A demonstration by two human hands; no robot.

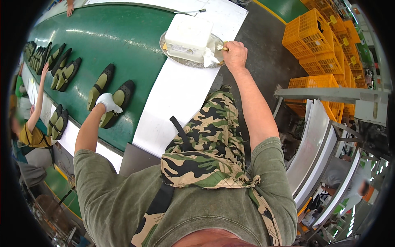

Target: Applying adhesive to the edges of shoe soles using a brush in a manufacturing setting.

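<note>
My left hand [109, 103], in a white glove, closes on the heel end of a dark strapped shoe [128, 90] with a green insole. Its matching shoe [101, 84] lies just left of it on the green belt [135, 37]. Out to the right, my bare right hand [235, 54] is closed around the end of a small tan-handled tool [225, 48], whose kind is hard to make out. That hand is at the edge of an oval tray [193, 64] bearing a white lidded tub [189, 35] and a crumpled white cloth [210, 57].
More pairs of shoes [68, 74] line the belt's left side, with another pair [57, 122] at its edge. A co-worker's arm [40, 96] reaches over there. Yellow crates [312, 39] are stacked at right, near a metal rack [317, 144]. A thin tool [190, 12] lies behind the tub.
</note>
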